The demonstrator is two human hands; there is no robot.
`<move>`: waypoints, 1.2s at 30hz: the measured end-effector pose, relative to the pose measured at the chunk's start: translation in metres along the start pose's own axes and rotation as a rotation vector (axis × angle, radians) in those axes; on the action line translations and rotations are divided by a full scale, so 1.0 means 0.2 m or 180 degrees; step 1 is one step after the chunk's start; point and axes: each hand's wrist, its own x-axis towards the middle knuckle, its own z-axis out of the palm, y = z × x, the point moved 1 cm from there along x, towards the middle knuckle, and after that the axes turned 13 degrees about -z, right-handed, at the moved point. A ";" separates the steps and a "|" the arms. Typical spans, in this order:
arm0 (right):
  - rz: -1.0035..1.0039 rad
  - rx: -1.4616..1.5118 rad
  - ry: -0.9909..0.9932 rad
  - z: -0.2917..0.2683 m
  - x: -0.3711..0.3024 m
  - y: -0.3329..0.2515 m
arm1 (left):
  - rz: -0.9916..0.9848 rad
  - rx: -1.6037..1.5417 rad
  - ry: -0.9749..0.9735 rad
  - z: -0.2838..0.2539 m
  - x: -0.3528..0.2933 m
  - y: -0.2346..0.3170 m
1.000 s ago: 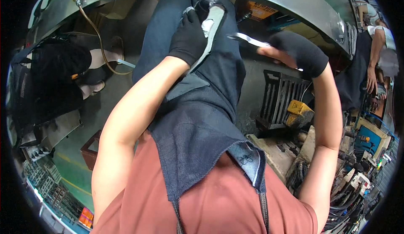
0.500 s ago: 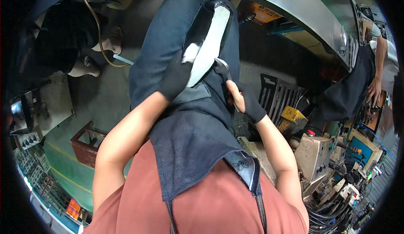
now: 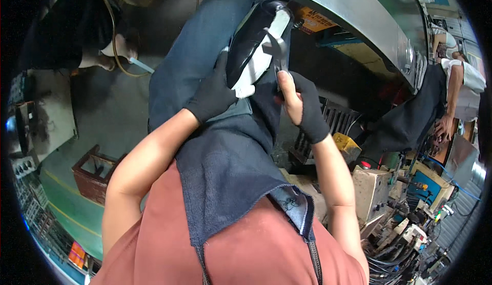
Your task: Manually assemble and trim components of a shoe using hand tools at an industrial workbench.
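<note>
The black-gloved left hand (image 3: 212, 94) is clasping a glossy black, white-soled shoe (image 3: 250, 44) on the lap (image 3: 197, 54); the right hand (image 3: 303, 101) is gripping a grey metal tool (image 3: 279, 54) over it. Likely light, stiff and slick, the shoe is inviting a near-end hold.

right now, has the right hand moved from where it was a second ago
Yes: judged against the yellow box, the right hand has moved left, and its metal tool is now over the black shoe.
</note>
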 end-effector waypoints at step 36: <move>-0.0168 0.0032 -0.0801 -0.17 0.06 0.17 | 0.0342 0.0260 0.0053 -0.05 0.14 -0.06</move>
